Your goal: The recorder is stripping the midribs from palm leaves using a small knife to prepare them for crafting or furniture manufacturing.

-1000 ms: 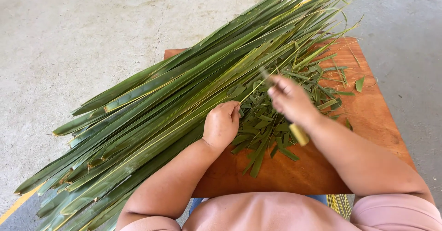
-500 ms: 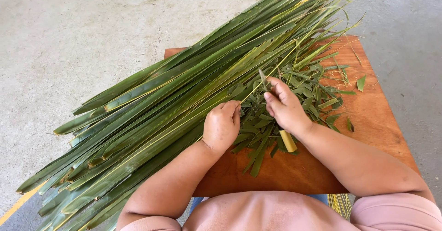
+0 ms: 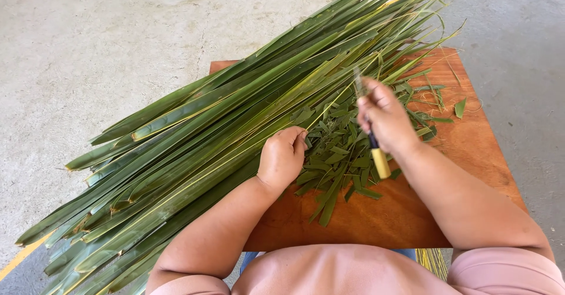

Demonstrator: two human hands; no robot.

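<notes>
Firmly fisted, the right hand [image 3: 385,121] grips a yellow-handled knife [image 3: 372,137]; the left hand [image 3: 282,160] pinches long glossy leaves [image 3: 223,124].

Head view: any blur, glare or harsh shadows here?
Head view: even daylight, soft shadows, no glare; the knife blade in the right hand smears with motion blur; left hand, leaves and board stay sharp.

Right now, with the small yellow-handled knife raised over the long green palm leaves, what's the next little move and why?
Probably bring the yellow-handled knife in the right hand down along the leaf that the left hand pins. The blade is lifted off the long green palm leaves, and cut green trimmings lie piled between the hands.
</notes>
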